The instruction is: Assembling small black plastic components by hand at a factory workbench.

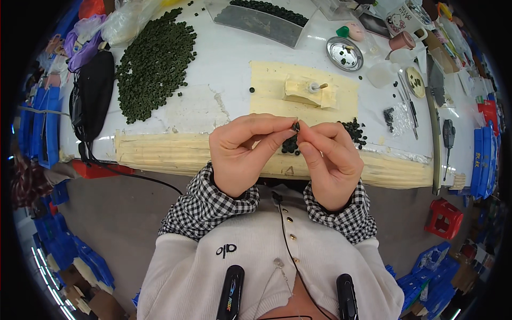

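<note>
1. Two hands: the left hand (238, 152) pinches one small dark part (296, 127) between thumb and forefinger, above the table (226, 64); whether the right hand (334, 162) grips it too, I cannot tell
2. Two small dark heaps (356, 133), partly hidden by the hands; one large green heap (154, 69), too dense to count
3. One clear bin (256, 26), cut off above, holds dark pieces (272, 9)
4. One metal dish (335, 55) and one pale dish (418, 92) hold green bits (416, 81)
</note>
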`<act>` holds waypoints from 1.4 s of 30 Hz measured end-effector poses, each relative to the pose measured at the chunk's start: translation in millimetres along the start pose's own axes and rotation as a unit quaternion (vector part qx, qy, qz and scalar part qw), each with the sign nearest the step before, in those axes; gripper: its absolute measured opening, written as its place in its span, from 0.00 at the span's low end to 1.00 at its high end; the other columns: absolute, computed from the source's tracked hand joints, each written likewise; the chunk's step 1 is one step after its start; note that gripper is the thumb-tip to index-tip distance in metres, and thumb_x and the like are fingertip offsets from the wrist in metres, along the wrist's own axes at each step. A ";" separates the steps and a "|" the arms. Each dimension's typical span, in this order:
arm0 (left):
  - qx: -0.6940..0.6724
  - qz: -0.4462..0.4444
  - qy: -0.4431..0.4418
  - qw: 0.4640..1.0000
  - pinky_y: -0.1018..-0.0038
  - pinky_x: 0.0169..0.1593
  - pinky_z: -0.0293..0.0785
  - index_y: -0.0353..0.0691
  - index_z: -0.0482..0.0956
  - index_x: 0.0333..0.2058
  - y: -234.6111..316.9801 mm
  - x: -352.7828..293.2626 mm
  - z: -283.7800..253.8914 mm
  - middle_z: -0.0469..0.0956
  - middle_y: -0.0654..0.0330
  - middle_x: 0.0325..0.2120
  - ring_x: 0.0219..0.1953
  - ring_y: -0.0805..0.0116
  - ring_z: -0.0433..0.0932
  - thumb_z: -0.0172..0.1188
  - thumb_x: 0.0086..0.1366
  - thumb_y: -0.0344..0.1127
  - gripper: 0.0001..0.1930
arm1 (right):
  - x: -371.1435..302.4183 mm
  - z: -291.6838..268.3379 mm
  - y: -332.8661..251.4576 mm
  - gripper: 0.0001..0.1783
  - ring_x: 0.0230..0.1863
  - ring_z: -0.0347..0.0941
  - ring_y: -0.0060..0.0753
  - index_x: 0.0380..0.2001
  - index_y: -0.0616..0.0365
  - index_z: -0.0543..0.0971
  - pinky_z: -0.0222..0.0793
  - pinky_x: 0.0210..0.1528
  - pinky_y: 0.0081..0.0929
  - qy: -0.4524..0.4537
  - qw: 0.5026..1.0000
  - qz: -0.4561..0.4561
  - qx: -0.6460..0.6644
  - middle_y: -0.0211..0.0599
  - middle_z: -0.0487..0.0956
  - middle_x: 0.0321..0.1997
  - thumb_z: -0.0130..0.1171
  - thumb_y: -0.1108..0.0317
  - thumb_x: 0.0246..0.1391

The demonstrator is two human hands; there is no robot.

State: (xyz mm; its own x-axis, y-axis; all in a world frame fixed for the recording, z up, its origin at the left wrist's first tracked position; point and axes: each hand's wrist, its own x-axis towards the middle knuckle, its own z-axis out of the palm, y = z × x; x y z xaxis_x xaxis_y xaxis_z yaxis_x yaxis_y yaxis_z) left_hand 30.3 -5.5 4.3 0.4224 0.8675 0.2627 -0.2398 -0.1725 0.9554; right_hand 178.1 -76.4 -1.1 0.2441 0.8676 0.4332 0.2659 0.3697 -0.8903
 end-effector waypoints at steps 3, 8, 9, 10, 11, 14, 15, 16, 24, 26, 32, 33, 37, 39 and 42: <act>0.089 0.052 -0.035 0.994 0.79 0.42 0.77 0.31 0.81 0.41 1.8 3.2 -5.9 0.82 0.52 0.36 0.37 0.69 0.81 0.60 0.57 0.16 0.12 | 0.8 -2.3 -2.5 0.16 0.35 0.72 0.25 0.46 0.62 0.81 0.69 0.36 0.17 -0.012 1.000 0.008 0.000 0.37 0.76 0.36 0.62 0.81 0.51; 0.190 0.149 -0.034 0.970 0.78 0.41 0.77 0.31 0.81 0.41 -1.3 4.7 -6.8 0.82 0.51 0.36 0.36 0.68 0.81 0.60 0.57 0.16 0.12 | 0.9 -3.2 -1.7 0.16 0.35 0.73 0.25 0.46 0.62 0.81 0.69 0.36 0.17 -0.017 0.999 0.021 0.024 0.36 0.76 0.36 0.62 0.80 0.51; 0.220 0.176 -0.036 0.959 0.78 0.41 0.77 0.31 0.81 0.41 -2.0 5.6 -7.7 0.82 0.51 0.36 0.36 0.68 0.82 0.60 0.57 0.16 0.12 | 0.9 -3.5 -1.8 0.16 0.35 0.73 0.25 0.46 0.62 0.81 0.69 0.36 0.18 -0.018 0.999 0.028 0.033 0.36 0.76 0.37 0.61 0.80 0.51; 0.228 0.184 -0.043 0.955 0.78 0.41 0.77 0.31 0.81 0.41 -1.5 6.5 -8.7 0.82 0.51 0.36 0.37 0.68 0.82 0.60 0.57 0.16 0.12 | 1.0 -4.0 -2.3 0.16 0.35 0.72 0.25 0.46 0.62 0.81 0.69 0.36 0.17 -0.021 0.999 0.031 0.037 0.36 0.76 0.36 0.61 0.80 0.52; 0.236 0.191 -0.050 0.951 0.78 0.41 0.77 0.31 0.81 0.41 -0.2 7.5 -9.7 0.82 0.51 0.36 0.37 0.68 0.82 0.60 0.58 0.16 0.12 | 1.2 -4.5 -3.0 0.16 0.35 0.72 0.24 0.46 0.62 0.80 0.69 0.36 0.17 -0.023 0.998 0.033 0.041 0.36 0.76 0.36 0.61 0.80 0.52; 0.163 0.116 -0.053 0.978 0.77 0.42 0.77 0.31 0.81 0.42 1.2 5.5 -7.8 0.82 0.51 0.36 0.38 0.68 0.81 0.60 0.58 0.16 0.13 | 0.2 -4.0 -3.3 0.16 0.35 0.72 0.24 0.46 0.63 0.80 0.69 0.36 0.17 -0.019 0.999 0.018 0.022 0.37 0.76 0.37 0.61 0.81 0.52; 0.121 0.074 -0.051 0.989 0.77 0.43 0.78 0.31 0.80 0.43 1.3 4.2 -6.2 0.82 0.51 0.36 0.38 0.68 0.81 0.59 0.58 0.16 0.13 | -0.1 -3.4 -3.2 0.17 0.35 0.72 0.24 0.47 0.63 0.80 0.69 0.36 0.17 -0.017 1.000 0.008 0.010 0.37 0.76 0.37 0.61 0.81 0.52; 0.086 0.054 -0.044 0.994 0.77 0.43 0.78 0.30 0.80 0.43 0.9 3.1 -4.3 0.82 0.51 0.37 0.39 0.68 0.81 0.60 0.58 0.17 0.13 | 0.2 -3.1 -4.3 0.17 0.35 0.72 0.24 0.47 0.63 0.80 0.69 0.36 0.17 -0.018 1.000 0.001 -0.002 0.37 0.76 0.37 0.60 0.81 0.52; -0.120 -0.108 -0.017 0.987 0.73 0.48 0.77 0.29 0.79 0.40 -1.5 -0.6 -2.2 0.81 0.49 0.37 0.41 0.66 0.80 0.59 0.60 0.17 0.09 | 1.3 -5.5 -10.7 0.18 0.35 0.73 0.25 0.48 0.63 0.79 0.69 0.36 0.17 -0.028 0.999 -0.016 -0.035 0.38 0.76 0.38 0.60 0.82 0.52; -0.108 -0.083 -0.004 0.991 0.75 0.46 0.78 0.28 0.80 0.39 -2.1 -0.5 0.1 0.81 0.51 0.37 0.40 0.68 0.80 0.61 0.59 0.18 0.09 | 1.4 -5.5 -10.0 0.17 0.36 0.73 0.25 0.48 0.63 0.79 0.69 0.38 0.17 -0.031 0.999 -0.006 -0.020 0.38 0.76 0.38 0.59 0.82 0.53; 0.101 0.049 -0.016 0.994 0.76 0.40 0.77 0.30 0.81 0.37 4.8 5.4 -0.5 0.82 0.53 0.33 0.35 0.68 0.81 0.63 0.54 0.17 0.10 | -1.8 -3.1 -1.3 0.15 0.40 0.72 0.27 0.48 0.66 0.78 0.70 0.44 0.23 -0.020 0.981 0.097 0.167 0.38 0.75 0.39 0.54 0.79 0.58; 0.132 0.062 -0.018 0.989 0.76 0.40 0.77 0.31 0.82 0.37 6.3 5.6 -0.5 0.82 0.53 0.33 0.34 0.68 0.81 0.64 0.54 0.17 0.11 | -2.0 -3.0 -1.3 0.14 0.40 0.72 0.28 0.49 0.67 0.77 0.70 0.44 0.25 -0.021 0.975 0.110 0.190 0.39 0.75 0.39 0.53 0.78 0.59; 0.200 0.086 -0.018 0.976 0.77 0.38 0.77 0.30 0.82 0.36 12.7 6.3 0.0 0.82 0.53 0.32 0.34 0.68 0.81 0.65 0.53 0.18 0.10 | -1.4 -2.9 0.6 0.13 0.40 0.73 0.26 0.47 0.67 0.78 0.70 0.44 0.24 -0.017 0.963 0.141 0.230 0.38 0.75 0.40 0.53 0.77 0.60; 0.240 0.097 -0.021 0.966 0.77 0.37 0.77 0.30 0.82 0.35 15.9 6.7 0.0 0.82 0.53 0.32 0.33 0.68 0.82 0.65 0.53 0.19 0.09 | -1.3 -3.6 4.9 0.12 0.40 0.72 0.22 0.46 0.68 0.78 0.70 0.44 0.19 -0.019 0.955 0.148 0.258 0.36 0.75 0.40 0.54 0.78 0.60; 0.261 0.103 -0.021 0.960 0.77 0.35 0.78 0.30 0.82 0.34 18.4 7.4 0.5 0.81 0.53 0.31 0.32 0.68 0.82 0.65 0.53 0.19 0.08 | 0.6 -5.3 5.2 0.11 0.40 0.73 0.21 0.44 0.68 0.79 0.69 0.44 0.18 -0.027 0.958 0.159 0.236 0.35 0.76 0.39 0.54 0.77 0.60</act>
State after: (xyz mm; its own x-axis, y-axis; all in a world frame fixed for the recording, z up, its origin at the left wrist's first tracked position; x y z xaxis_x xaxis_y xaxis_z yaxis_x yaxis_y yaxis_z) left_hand 29.4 -2.5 23.9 0.4512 0.7723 0.4471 0.1438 -0.5574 0.8177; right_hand 184.5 -75.7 -4.7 0.1904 0.9727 0.1326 -0.2694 0.1816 -0.9457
